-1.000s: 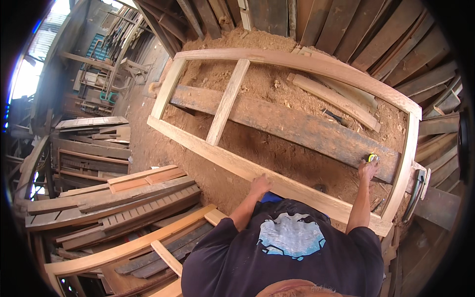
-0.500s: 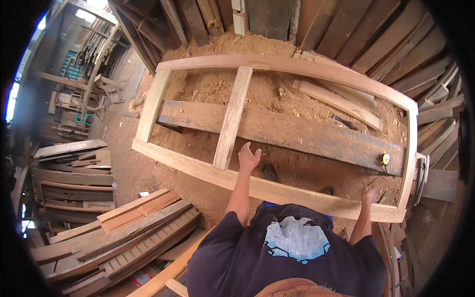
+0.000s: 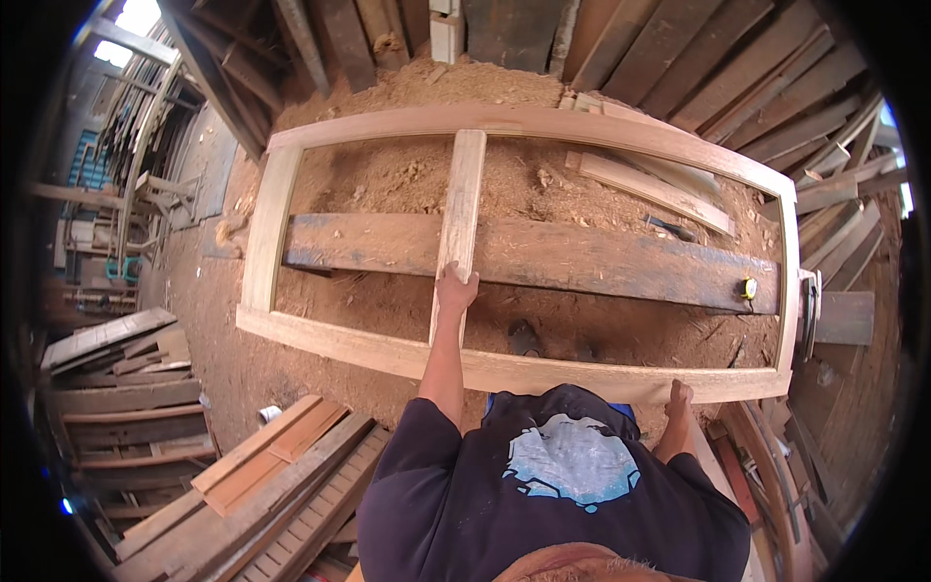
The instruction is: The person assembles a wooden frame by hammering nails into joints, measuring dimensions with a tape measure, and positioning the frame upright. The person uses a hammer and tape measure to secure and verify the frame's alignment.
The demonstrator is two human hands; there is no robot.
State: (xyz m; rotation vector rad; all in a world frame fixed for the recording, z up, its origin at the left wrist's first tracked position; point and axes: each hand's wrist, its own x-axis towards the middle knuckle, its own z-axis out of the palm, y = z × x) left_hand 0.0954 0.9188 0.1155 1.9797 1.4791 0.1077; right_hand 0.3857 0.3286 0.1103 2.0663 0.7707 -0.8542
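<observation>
A pale wooden door frame (image 3: 621, 385) lies in front of me, a long rectangle with one crosspiece (image 3: 464, 194) left of its middle. My left hand (image 3: 456, 288) is closed on the lower half of that crosspiece, its thumb reaching past the right edge. On the near rail, toward the right end, my right hand (image 3: 680, 393) is curled over the wood; its fingertips are partly hidden. Beneath the frame runs a thick, dusty timber beam (image 3: 582, 252). A yellow tape measure (image 3: 748, 288) sits on the beam's right end.
Past the beam, a dark hand tool (image 3: 669, 229) rests near loose boards (image 3: 659, 194) on sawdust-covered ground. Planks (image 3: 669, 68) lean along the far side. Stacked timber and panels (image 3: 272, 456) stand at the near left, with more wood (image 3: 766, 466) at the near right.
My left hand has moved from beside the crosspiece onto it. My right hand has come from inside the frame's right corner back onto the near rail. The view has shifted slightly.
</observation>
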